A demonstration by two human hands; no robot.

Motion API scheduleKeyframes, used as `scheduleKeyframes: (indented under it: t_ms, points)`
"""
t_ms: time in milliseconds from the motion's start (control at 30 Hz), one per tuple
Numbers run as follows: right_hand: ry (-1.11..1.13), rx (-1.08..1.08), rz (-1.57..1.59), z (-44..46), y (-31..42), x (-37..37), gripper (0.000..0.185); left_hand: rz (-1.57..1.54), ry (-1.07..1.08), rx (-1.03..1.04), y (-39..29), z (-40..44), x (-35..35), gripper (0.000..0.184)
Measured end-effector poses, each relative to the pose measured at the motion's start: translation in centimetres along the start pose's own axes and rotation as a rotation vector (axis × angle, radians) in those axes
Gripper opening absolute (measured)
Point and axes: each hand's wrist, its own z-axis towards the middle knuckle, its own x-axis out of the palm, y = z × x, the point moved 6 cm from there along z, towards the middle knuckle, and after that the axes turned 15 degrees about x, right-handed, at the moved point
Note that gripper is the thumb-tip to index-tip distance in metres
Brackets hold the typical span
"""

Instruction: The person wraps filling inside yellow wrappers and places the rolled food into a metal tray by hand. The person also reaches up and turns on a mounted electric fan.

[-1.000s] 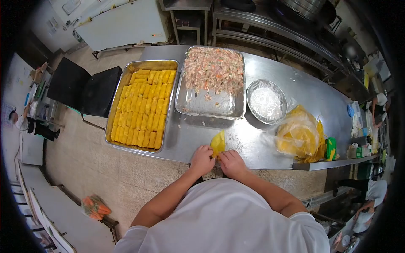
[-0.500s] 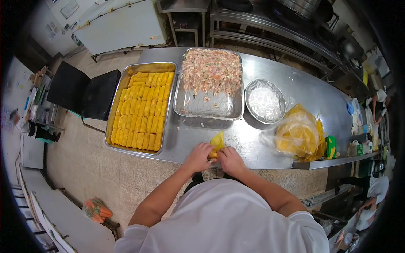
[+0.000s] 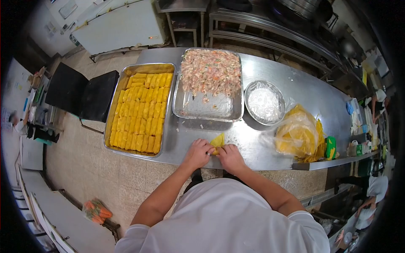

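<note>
At the near edge of the steel table, both hands pinch one yellow wrapper [image 3: 217,140] that is partly rolled up. My left hand [image 3: 198,153] grips its left end, and my right hand [image 3: 231,157] closes on its right end. A small pointed flap of the wrapper stands out beyond the fingers. Straight ahead lies a metal tray [image 3: 202,109] with a raw minced filling [image 3: 211,71] heaped in its far part. To the left, a deep tray [image 3: 110,144] holds rows of finished yellow rolls [image 3: 141,111].
A round metal bowl [image 3: 265,102] with a whitish content stands right of the filling. Beyond it lies a plastic bag of yellow wrappers [image 3: 297,133] beside a green packet [image 3: 330,147]. A black chair [image 3: 99,96] stands left of the table; a bag of carrots [image 3: 97,211] sits lower left.
The wrapper is rolled further, and its free flap shows smaller. Both hands have shifted slightly away from the table's near edge.
</note>
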Motion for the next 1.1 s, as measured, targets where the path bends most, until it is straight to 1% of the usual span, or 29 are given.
scheduleKeyframes:
  t_ms: [67,167,267,333,400,467,567,667,767,867,967,1067,1100]
  points:
    - [-0.02,-0.022,-0.02,0.0,-0.3,0.3,0.032,0.016,0.012,-0.001,-0.4,0.3,-0.2,0.028]
    - [0.039,0.019,-0.014,0.5,-0.7,0.3,0.032,0.024,0.016,0.106,-0.5,-0.3,0.6,0.031]
    - [-0.041,0.103,0.23,1.5,-1.9,-2.6,0.038,0.005,0.017,0.099,-0.5,0.0,0.7,0.036]
    - [-0.152,0.212,0.256,3.4,-5.2,-6.0,0.04,-0.01,0.014,0.087,-0.7,0.1,0.4,0.035]
    - [-0.191,0.431,0.167,6.2,-11.2,-8.3,0.048,-0.016,0.013,0.082,-1.0,0.2,0.1,0.035]
    - [-0.068,0.545,0.048,9.1,-16.6,-10.0,0.053,-0.01,0.015,0.086,-1.3,0.4,-0.1,0.034]
    - [0.08,0.504,-0.137,12.1,-22.1,-8.5,0.056,0.028,0.016,0.111,-0.7,-0.2,0.7,0.034]
    - [0.124,0.506,-0.273,13.9,-21.3,-8.0,0.059,0.025,0.044,0.09,-0.3,-0.3,0.9,0.034]
    - [0.24,0.52,-0.288,14.4,-20.8,-6.6,0.055,0.026,0.058,0.068,-0.7,-0.3,0.7,0.034]
    - [0.276,0.335,-0.086,14.6,-21.8,-5.9,0.05,0.014,0.03,0.085,-0.9,-0.1,0.3,0.034]
    - [0.314,0.839,0.688,12.1,-21.5,-8.1,0.046,0.019,0.009,0.103,-0.8,-0.3,0.3,0.035]
    - [0.254,0.895,0.944,10.1,-19.5,-9.9,0.048,0.037,0.019,0.1,-1.0,-0.5,0.3,0.036]
    - [0.255,0.858,0.902,9.5,-17.8,-10.8,0.048,0.043,0.017,0.102,-0.9,-0.6,0.3,0.036]
